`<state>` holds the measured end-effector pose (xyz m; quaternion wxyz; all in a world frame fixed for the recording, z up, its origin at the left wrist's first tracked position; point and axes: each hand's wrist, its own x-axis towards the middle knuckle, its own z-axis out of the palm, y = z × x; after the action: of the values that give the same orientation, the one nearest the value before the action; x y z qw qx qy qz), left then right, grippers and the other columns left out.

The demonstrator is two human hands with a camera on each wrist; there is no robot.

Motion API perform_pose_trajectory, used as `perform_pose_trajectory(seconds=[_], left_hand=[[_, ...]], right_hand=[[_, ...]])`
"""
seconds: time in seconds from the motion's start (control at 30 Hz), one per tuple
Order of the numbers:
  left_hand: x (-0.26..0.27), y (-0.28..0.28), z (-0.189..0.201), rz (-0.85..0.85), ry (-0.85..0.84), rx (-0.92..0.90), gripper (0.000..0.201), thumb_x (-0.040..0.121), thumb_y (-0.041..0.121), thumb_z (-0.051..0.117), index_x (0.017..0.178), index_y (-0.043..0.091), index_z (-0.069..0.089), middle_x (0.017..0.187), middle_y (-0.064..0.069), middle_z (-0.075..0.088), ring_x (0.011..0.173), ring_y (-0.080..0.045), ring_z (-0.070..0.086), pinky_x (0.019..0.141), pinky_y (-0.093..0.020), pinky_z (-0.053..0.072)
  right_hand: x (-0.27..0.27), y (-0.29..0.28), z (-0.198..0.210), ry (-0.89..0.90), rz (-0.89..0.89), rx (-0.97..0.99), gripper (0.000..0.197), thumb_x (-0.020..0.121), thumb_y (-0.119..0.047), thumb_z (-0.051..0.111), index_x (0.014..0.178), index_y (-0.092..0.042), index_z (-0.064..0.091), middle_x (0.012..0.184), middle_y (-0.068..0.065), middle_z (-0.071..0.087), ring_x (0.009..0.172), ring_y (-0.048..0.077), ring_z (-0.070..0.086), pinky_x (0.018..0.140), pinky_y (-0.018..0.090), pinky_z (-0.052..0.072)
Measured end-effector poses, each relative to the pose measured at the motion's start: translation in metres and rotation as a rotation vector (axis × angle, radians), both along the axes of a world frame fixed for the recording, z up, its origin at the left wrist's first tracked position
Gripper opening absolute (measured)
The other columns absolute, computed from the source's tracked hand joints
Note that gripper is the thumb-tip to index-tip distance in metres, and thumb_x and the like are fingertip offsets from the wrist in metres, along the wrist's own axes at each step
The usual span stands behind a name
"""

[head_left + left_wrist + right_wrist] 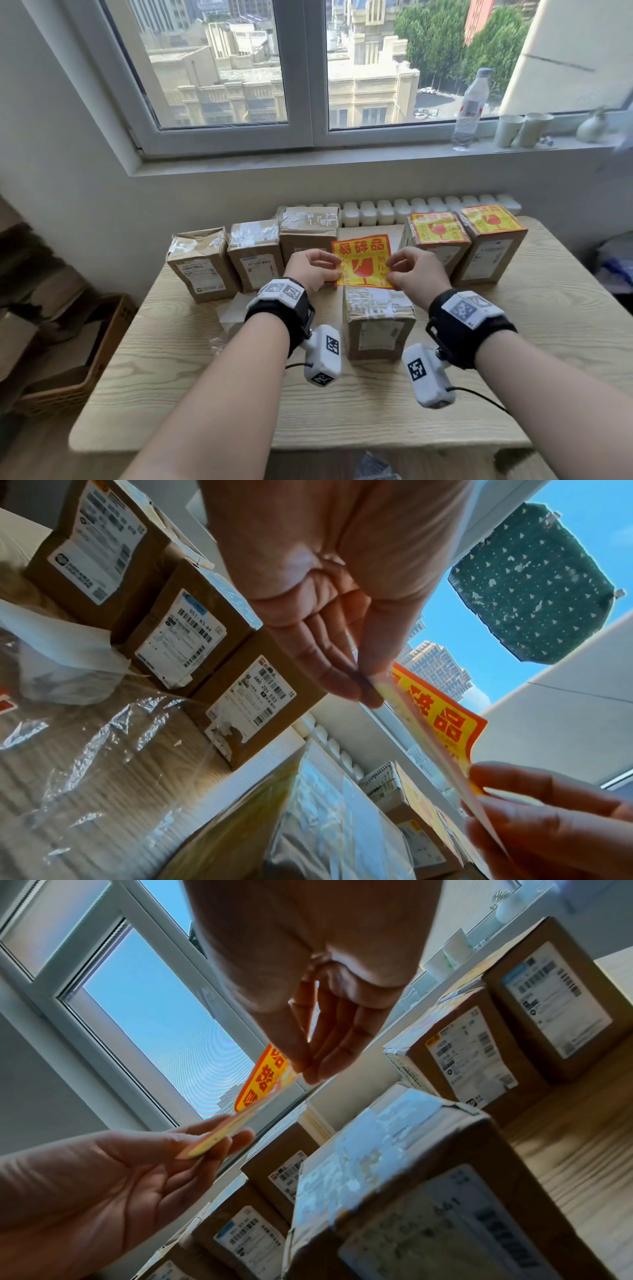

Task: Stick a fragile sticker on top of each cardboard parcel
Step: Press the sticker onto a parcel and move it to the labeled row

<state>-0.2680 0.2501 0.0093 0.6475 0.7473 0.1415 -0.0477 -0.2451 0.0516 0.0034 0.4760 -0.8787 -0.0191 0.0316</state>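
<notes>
A yellow and red fragile sticker (363, 261) hangs in the air above the nearest cardboard parcel (378, 322), whose taped top is bare. My left hand (317, 265) pinches its left edge and my right hand (407, 269) pinches its right edge. The left wrist view shows the sticker (441, 723) edge-on between my thumb and fingers (356, 688); the right wrist view shows the sticker (263, 1080) likewise. Three bare parcels (255, 253) stand in a row at the back left. Two parcels at the back right (493, 246) carry stickers on top.
The wooden table (205, 394) has a crumpled plastic wrapper and white paper (68, 669) left of the near parcel. A water bottle (471, 109) and paper cups (524, 129) stand on the windowsill. A cardboard box (68, 359) sits on the floor at left.
</notes>
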Motion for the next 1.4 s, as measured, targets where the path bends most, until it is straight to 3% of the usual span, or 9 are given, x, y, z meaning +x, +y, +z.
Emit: perform_pose_trajectory(seconds=[0.17, 0.3, 0.37, 0.5, 0.63, 0.8, 0.97, 1.1, 1.4], left_hand=[[0.0, -0.013, -0.003, -0.021, 0.036, 0.0, 0.03, 0.078, -0.011, 0.07, 0.106, 0.0, 0.069, 0.093, -0.009, 0.065, 0.079, -0.016, 0.064, 0.058, -0.016, 0.057], [0.003, -0.024, -0.007, -0.032, 0.036, 0.017, 0.036, 0.072, -0.009, 0.076, 0.102, 0.011, 0.071, 0.1, -0.006, 0.071, 0.094, -0.021, 0.069, 0.08, -0.03, 0.059], [0.004, -0.028, -0.01, -0.03, 0.025, 0.054, 0.037, 0.071, -0.007, 0.078, 0.101, 0.014, 0.073, 0.1, -0.002, 0.073, 0.097, -0.017, 0.07, 0.083, -0.029, 0.056], [0.007, -0.031, -0.015, 0.011, 0.002, 0.114, 0.03, 0.071, 0.001, 0.08, 0.095, 0.019, 0.075, 0.092, 0.005, 0.075, 0.089, -0.009, 0.069, 0.082, -0.025, 0.05], [0.007, -0.031, -0.018, 0.01, 0.03, 0.082, 0.027, 0.073, -0.003, 0.078, 0.096, 0.011, 0.074, 0.094, -0.003, 0.074, 0.089, -0.017, 0.07, 0.07, -0.023, 0.057], [0.005, -0.034, -0.021, -0.007, 0.073, 0.041, 0.036, 0.069, -0.008, 0.079, 0.102, 0.005, 0.072, 0.105, -0.011, 0.064, 0.085, -0.021, 0.068, 0.062, -0.021, 0.059], [0.001, -0.033, -0.033, -0.05, 0.091, 0.16, 0.044, 0.062, 0.0, 0.087, 0.1, 0.017, 0.073, 0.099, -0.004, 0.066, 0.095, -0.02, 0.067, 0.085, -0.035, 0.058], [-0.002, -0.034, -0.04, -0.077, 0.089, 0.253, 0.046, 0.063, 0.004, 0.087, 0.103, 0.02, 0.073, 0.091, 0.002, 0.067, 0.086, -0.012, 0.065, 0.074, -0.022, 0.054], [-0.005, -0.036, -0.044, -0.097, 0.123, 0.319, 0.044, 0.064, 0.005, 0.086, 0.103, 0.022, 0.072, 0.097, 0.002, 0.069, 0.092, -0.014, 0.066, 0.073, -0.023, 0.054]], right_hand=[[0.0, -0.016, -0.006, -0.017, -0.017, 0.009, 0.027, 0.077, -0.001, 0.073, 0.079, -0.027, 0.068, 0.083, -0.007, 0.07, 0.084, 0.013, 0.068, 0.084, 0.036, 0.057], [0.002, -0.026, -0.012, -0.021, -0.047, 0.027, 0.033, 0.076, -0.001, 0.073, 0.073, -0.033, 0.067, 0.082, -0.011, 0.071, 0.084, 0.011, 0.068, 0.088, 0.036, 0.056], [0.003, -0.031, -0.015, -0.01, -0.05, 0.036, 0.032, 0.075, -0.003, 0.074, 0.071, -0.034, 0.067, 0.082, -0.011, 0.072, 0.086, 0.012, 0.069, 0.088, 0.037, 0.056], [0.006, -0.04, -0.021, 0.021, -0.064, 0.085, 0.032, 0.076, 0.001, 0.073, 0.072, -0.031, 0.069, 0.079, -0.004, 0.073, 0.083, 0.02, 0.07, 0.083, 0.04, 0.057], [0.007, -0.043, -0.024, 0.053, -0.036, 0.104, 0.03, 0.079, 0.005, 0.07, 0.082, -0.025, 0.069, 0.082, 0.002, 0.071, 0.081, 0.021, 0.069, 0.075, 0.032, 0.057], [0.004, -0.04, -0.032, 0.131, 0.045, 0.099, 0.038, 0.071, 0.004, 0.078, 0.098, -0.021, 0.071, 0.092, 0.0, 0.068, 0.093, 0.02, 0.065, 0.084, 0.038, 0.057], [0.001, -0.036, -0.038, 0.127, 0.059, 0.046, 0.04, 0.071, 0.003, 0.079, 0.105, -0.017, 0.071, 0.091, -0.003, 0.066, 0.088, 0.017, 0.064, 0.08, 0.031, 0.056], [-0.001, -0.034, -0.042, 0.107, 0.045, 0.009, 0.039, 0.069, 0.001, 0.08, 0.101, -0.019, 0.073, 0.082, -0.005, 0.064, 0.078, 0.014, 0.063, 0.08, 0.033, 0.058], [-0.007, -0.036, -0.047, 0.093, 0.042, -0.035, 0.035, 0.073, -0.006, 0.079, 0.101, -0.023, 0.072, 0.081, -0.006, 0.063, 0.077, 0.007, 0.06, 0.071, 0.022, 0.05]])
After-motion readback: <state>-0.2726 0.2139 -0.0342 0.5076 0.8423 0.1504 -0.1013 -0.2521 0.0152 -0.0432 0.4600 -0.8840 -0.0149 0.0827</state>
